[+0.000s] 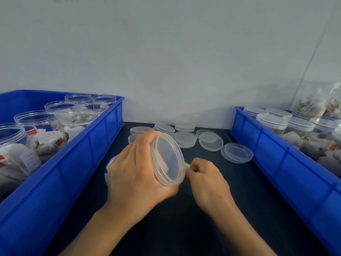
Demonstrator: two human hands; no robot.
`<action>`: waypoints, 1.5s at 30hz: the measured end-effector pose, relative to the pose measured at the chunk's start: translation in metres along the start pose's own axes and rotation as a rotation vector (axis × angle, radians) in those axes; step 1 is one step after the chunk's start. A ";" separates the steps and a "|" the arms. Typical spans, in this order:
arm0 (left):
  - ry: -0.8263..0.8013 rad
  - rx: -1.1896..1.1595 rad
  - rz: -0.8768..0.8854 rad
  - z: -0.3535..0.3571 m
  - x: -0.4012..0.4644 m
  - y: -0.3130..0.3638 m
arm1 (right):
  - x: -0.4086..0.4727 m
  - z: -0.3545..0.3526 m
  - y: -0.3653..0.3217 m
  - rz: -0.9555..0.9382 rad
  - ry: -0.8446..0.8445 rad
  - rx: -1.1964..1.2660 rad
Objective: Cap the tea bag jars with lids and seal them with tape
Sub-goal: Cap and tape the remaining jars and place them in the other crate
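Left hand (136, 167) wraps around a capped tea bag jar (164, 161) at frame centre, tipped sideways so the lid (168, 159) faces up, probably to expose the seam. Right hand (204, 174) pinches something small at the rim, likely tape. Spare lids (184, 139) sit behind on the dark table (221, 209). Blue crates: open jars (36, 119) left, capped jars (271, 121) right; pale wall (166, 52) behind.

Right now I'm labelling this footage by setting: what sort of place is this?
Probably a small packing workstation, not a home kitchen: a left blue crate of open tea bag jars, a right blue crate of capped jars, and loose lids between them.
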State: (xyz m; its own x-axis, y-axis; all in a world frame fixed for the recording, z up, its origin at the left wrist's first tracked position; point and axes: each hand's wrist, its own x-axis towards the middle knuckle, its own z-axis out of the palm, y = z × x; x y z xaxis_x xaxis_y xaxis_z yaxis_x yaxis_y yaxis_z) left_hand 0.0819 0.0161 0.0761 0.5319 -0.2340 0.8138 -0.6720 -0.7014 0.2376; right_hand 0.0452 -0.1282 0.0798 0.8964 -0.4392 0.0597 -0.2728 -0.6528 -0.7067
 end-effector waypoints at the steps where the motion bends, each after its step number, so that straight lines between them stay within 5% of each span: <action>1: -0.003 -0.004 0.000 -0.001 0.000 0.001 | 0.000 0.000 0.000 0.010 -0.003 0.004; 16: -0.095 -0.104 -0.058 -0.014 0.000 0.015 | 0.012 0.002 0.007 0.026 0.020 -0.052; 19: -0.059 -0.378 -0.143 -0.023 -0.012 0.035 | 0.032 -0.029 0.025 0.061 0.195 -0.151; 21: -0.065 -0.364 -0.087 -0.020 -0.011 0.039 | 0.035 -0.041 0.037 0.080 0.316 -0.052; 28: -0.035 -0.242 -0.191 -0.006 0.006 0.016 | 0.022 0.001 0.022 -0.225 0.194 -0.088; 38: -0.012 -0.267 -0.194 -0.001 0.002 0.006 | 0.014 0.005 0.017 -0.341 0.292 -0.060; 45: 0.011 -0.297 -0.224 0.000 -0.001 0.004 | 0.016 0.010 0.022 -0.500 0.162 -0.248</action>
State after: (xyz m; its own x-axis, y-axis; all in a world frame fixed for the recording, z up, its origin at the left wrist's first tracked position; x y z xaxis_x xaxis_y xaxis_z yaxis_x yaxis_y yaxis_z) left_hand 0.0788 0.0132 0.0763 0.6784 -0.0887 0.7293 -0.6607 -0.5078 0.5528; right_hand 0.0567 -0.1431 0.0579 0.8780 -0.1162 0.4644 0.0787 -0.9218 -0.3795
